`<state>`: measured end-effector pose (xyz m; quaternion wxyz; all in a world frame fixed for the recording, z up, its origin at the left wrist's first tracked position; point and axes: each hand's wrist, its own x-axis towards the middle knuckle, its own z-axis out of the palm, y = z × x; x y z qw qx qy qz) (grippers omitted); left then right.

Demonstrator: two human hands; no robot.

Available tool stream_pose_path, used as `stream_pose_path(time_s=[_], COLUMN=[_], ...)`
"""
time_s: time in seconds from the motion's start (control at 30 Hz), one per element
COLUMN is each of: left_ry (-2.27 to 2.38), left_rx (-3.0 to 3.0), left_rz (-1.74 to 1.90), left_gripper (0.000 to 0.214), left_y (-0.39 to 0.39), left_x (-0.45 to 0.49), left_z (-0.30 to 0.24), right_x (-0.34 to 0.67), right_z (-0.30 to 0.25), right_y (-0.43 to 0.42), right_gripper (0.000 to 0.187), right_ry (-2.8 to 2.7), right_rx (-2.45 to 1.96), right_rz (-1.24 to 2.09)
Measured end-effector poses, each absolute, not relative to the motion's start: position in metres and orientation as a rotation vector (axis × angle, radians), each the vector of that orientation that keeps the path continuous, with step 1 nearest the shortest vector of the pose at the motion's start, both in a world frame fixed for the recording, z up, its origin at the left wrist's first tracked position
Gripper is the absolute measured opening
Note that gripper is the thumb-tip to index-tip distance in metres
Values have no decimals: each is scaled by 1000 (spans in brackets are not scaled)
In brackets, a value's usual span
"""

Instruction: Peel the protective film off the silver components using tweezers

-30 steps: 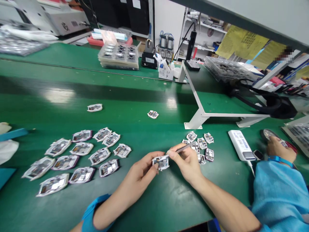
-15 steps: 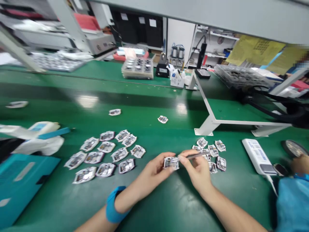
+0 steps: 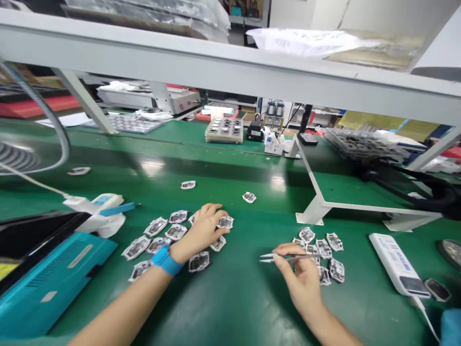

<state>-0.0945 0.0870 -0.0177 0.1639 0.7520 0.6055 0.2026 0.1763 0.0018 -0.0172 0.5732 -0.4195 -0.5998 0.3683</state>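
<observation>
My left hand [image 3: 204, 227] reaches over the left group of small white-framed circuit parts [image 3: 158, 238] on the green table, its fingertips on one part [image 3: 225, 222] at the group's right edge. My right hand [image 3: 300, 276] is closed on thin metal tweezers [image 3: 284, 258] whose tips point left, with nothing in them. It hovers just left of a smaller cluster of the same parts [image 3: 324, 254].
A teal box [image 3: 46, 281] and a white handheld device [image 3: 103, 211] lie at the left. A white power bank [image 3: 394, 264] lies at the right. A white-legged raised green shelf [image 3: 338, 192] stands behind. Trays [image 3: 224, 130] sit at the back, stray parts [image 3: 249, 197] mid-table.
My hands have separated. The left carried the part from the middle over to the left group; the right keeps the tweezers near the right cluster. The camera tilted up.
</observation>
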Motion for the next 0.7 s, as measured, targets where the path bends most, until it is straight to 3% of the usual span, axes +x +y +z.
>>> stream_pose_path(time_s=[0.2,0.4,0.7], left_ry=[1715,1770,1639], left_rx=[2204,2175,2035], left_rz=[329,416,670], left_gripper=[43,51,26], left_y=[110,169,191], left_x=[-113,-80,-51], left_z=[-8,-20,-21], right_x=[176,176,178], right_z=[-13,-12,-9], right_y=[2,3,7], right_gripper=[2,3,4], right_ry=[-1398,-1428,-1421], right_rx=[-995,-991,-977], right_rz=[836,782,749])
